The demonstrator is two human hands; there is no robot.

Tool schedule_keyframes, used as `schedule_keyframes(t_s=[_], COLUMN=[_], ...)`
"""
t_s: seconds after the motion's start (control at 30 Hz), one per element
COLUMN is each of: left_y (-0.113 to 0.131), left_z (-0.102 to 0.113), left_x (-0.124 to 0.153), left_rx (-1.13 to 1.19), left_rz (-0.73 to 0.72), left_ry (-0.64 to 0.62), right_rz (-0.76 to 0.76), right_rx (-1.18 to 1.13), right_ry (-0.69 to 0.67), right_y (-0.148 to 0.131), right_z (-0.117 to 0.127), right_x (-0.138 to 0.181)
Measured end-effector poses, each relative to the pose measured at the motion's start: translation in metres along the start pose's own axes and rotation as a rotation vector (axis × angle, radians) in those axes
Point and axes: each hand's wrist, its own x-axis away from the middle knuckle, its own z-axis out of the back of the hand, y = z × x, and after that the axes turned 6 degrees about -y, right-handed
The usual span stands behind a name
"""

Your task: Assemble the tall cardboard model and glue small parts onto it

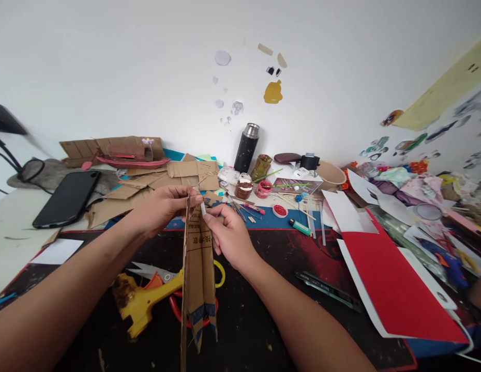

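Note:
My left hand (173, 206) pinches the top of a long folded strip of brown cardboard (194, 268) with printed characters and blue marks. The cardboard hangs upright, its lower end split into pointed flaps. My right hand (228, 232) is closed around a small white stick (203, 207), which lies against the cardboard's upper right edge; its exact kind cannot be made out. Behind and below the cardboard lie a yellow glue gun (147, 305) with a brown-stained end and scissors (151, 270), partly hidden. A red ring-shaped handle (175, 309) shows there too.
Cardboard scraps (147, 186) and a black phone (65, 199) lie at the left. Along the wall stand a black flask (247, 149) and paint jars (244, 187). A utility knife (328, 290) and red paper (399, 289) are at the right, beside a green-labelled tube (300, 227).

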Motion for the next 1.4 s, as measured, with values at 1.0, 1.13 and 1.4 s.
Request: schedule_keyframes(t_s=[1.0,1.13,1.4], left_y=[0.0007,0.0022,0.0042], left_z=[0.0008,0.0010,0.0049], left_x=[0.0002,0.0007,0.0023], left_rx=[0.053,0.051,0.019], left_rz=[-0.008,0.004,0.013], left_ry=[-0.016,-0.036,-0.061], right_rz=[-0.013,-0.013,-0.003], right_rx=[0.032,0.048,0.058], right_ry=[0.027,0.027,0.000], right_y=[-0.0010,-0.0030,-0.0005], right_z=[-0.0013,-0.0011,-0.0004], right_x=[0.0022,0.0041,0.0025])
